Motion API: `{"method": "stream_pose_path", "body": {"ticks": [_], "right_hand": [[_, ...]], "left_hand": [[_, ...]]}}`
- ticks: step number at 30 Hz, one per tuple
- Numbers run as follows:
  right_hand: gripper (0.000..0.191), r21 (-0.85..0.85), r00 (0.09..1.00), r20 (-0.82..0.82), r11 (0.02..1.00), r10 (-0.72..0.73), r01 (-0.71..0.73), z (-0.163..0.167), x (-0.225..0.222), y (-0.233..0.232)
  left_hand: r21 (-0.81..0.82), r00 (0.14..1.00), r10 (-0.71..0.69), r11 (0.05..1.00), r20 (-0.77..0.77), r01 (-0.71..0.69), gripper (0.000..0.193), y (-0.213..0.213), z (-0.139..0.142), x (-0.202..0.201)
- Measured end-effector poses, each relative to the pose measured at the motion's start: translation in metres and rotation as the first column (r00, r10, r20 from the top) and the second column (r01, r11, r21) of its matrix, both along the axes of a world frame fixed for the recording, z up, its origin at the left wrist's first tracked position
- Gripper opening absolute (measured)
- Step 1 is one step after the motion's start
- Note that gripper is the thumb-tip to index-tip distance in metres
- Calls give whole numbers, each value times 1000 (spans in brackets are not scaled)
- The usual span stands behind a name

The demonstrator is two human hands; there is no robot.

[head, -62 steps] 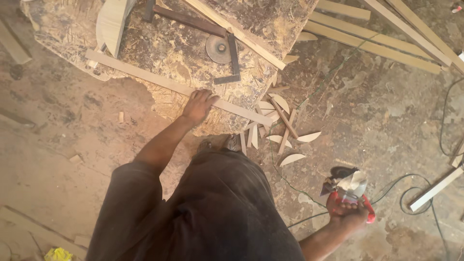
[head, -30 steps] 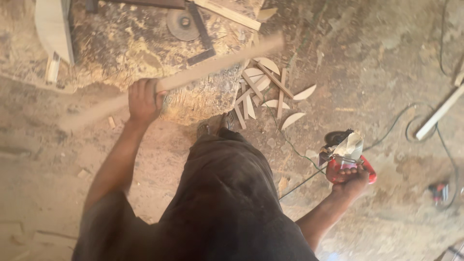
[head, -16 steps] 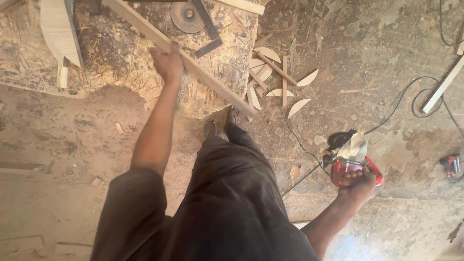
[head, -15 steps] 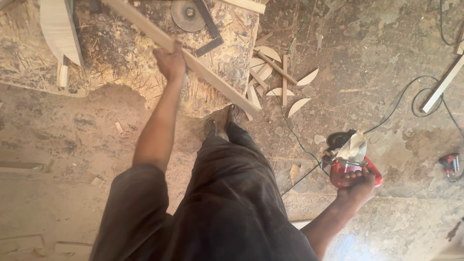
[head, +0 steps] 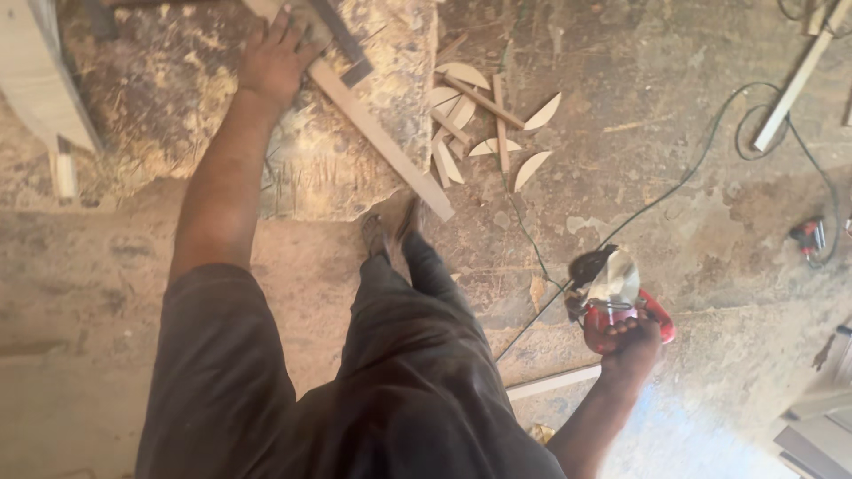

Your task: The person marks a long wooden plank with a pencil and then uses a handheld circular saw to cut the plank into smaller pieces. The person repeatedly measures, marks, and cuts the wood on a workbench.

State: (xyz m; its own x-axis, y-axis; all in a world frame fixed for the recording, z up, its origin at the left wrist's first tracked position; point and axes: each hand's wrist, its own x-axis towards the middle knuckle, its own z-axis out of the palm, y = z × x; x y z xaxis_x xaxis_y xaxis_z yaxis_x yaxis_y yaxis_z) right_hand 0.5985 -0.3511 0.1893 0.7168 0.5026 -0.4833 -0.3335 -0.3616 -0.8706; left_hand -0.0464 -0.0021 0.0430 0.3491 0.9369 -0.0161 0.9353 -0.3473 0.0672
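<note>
wooden strip (head: pixel 382 142) under left hand (head: pixel 275 62), slanting toward lower right

A long, pale wooden strip (head: pixel 382 137) lies flat on a rough, sawdust-covered board (head: pixel 355 177) on the floor, running on a slant from upper left to lower right; its lower end sticks out just past the board's edge, while its upper end is covered by the left hand (head: pixel 275 58). A red power tool (head: pixel 617 306) with a silvery guard and a dark front part hangs above the floor in the right hand (head: pixel 632 346), a thin cable trailing away from it
</note>
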Motion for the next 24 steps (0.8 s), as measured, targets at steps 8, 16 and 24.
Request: {"method": "stream_pose_path", "body": {"ticks": [8, 16, 24], "right_hand": [[15, 44, 999, -10, 998, -38, 39, 17, -15, -24], [14, -12, 965, 219, 990, 143, -144, -4, -27, 9], [27, -120, 778, 452, 894, 436, -431, -53, -60, 73]], "left_hand": [[-135, 885, -326, 945, -333, 298, 48, -24, 33, 13], [-91, 995, -42, 995, 94, 51, 54, -89, -50, 136], [131, 992, -97, 988, 83, 86, 55, -63, -82, 178]]}}
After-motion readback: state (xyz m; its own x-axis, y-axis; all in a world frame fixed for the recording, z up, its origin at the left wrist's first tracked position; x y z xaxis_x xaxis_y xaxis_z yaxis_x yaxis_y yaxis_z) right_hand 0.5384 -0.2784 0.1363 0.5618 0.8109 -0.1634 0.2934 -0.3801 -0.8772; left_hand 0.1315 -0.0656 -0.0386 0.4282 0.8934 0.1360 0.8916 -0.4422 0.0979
